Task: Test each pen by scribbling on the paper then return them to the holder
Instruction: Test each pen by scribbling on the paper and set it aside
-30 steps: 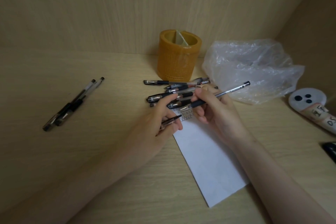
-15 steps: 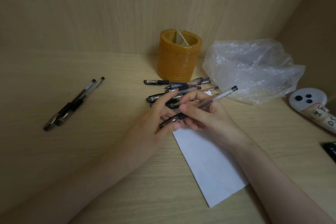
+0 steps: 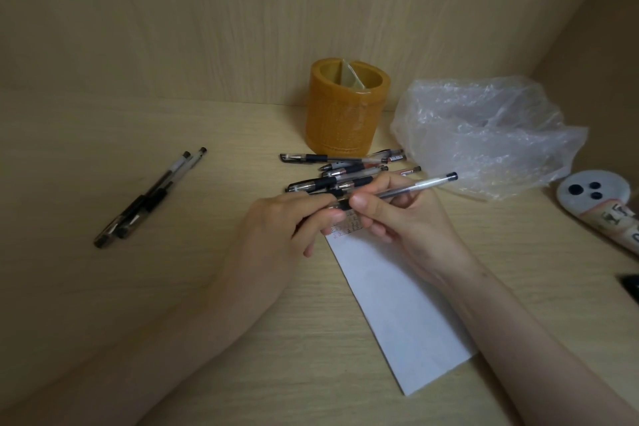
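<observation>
My right hand [image 3: 408, 225] pinches a clear-barrelled pen [image 3: 415, 187] by its black grip, the tail end pointing up and right. My left hand [image 3: 276, 232] grips the pen's cap end, and the two hands meet over the top of the white paper [image 3: 397, 304], where small scribbles show. Several capped pens [image 3: 339, 171] lie in a heap just behind my hands. The orange round holder [image 3: 345, 114] stands behind the heap with no pens visible in it. Two more pens [image 3: 152, 197] lie side by side at the left.
A crumpled clear plastic bag [image 3: 484, 135] sits right of the holder. At the right edge lie a white object with black dots [image 3: 594, 194] and a dark item [image 3: 631, 284]. Wooden walls close off the back and right of the desk.
The cap in my left hand and the pen tip in my right hand were apart; they have come together. The pen has shifted left and lower.
</observation>
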`<state>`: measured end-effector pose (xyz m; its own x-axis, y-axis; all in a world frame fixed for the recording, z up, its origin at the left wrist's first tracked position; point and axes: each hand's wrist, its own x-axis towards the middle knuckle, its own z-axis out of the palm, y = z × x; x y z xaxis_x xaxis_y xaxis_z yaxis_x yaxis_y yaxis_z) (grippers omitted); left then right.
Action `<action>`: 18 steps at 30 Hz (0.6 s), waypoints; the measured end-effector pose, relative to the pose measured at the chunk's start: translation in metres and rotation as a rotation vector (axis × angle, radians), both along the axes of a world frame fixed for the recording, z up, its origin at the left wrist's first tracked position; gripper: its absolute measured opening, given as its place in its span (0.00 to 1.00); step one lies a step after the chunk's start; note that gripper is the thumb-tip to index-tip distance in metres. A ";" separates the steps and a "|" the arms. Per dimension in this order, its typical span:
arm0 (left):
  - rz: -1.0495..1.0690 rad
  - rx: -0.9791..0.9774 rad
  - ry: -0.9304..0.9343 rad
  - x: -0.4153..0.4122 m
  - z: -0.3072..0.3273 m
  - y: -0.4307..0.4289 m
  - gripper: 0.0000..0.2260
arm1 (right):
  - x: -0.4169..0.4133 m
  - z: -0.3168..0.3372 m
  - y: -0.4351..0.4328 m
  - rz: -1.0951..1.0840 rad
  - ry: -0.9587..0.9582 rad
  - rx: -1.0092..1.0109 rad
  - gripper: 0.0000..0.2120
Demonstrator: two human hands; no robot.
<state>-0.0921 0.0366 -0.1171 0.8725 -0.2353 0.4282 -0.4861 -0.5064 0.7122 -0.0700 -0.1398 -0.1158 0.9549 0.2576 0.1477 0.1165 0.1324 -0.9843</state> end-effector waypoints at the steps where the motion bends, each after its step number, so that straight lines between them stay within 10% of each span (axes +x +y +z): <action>1: 0.003 0.006 -0.009 0.000 0.000 -0.001 0.11 | 0.001 0.000 0.000 0.004 -0.002 -0.004 0.05; 10: 0.045 -0.039 0.105 0.000 0.007 -0.007 0.06 | 0.002 0.002 0.005 -0.019 0.037 0.024 0.04; 18: 0.380 0.159 -0.156 0.037 0.012 0.013 0.10 | 0.006 0.006 -0.004 -0.254 0.118 0.012 0.25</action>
<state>-0.0554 0.0497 -0.1050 0.8375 0.0161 0.5462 -0.3397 -0.7675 0.5436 -0.0643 -0.1440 -0.1098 0.9994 0.0067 0.0329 0.0318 0.1252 -0.9916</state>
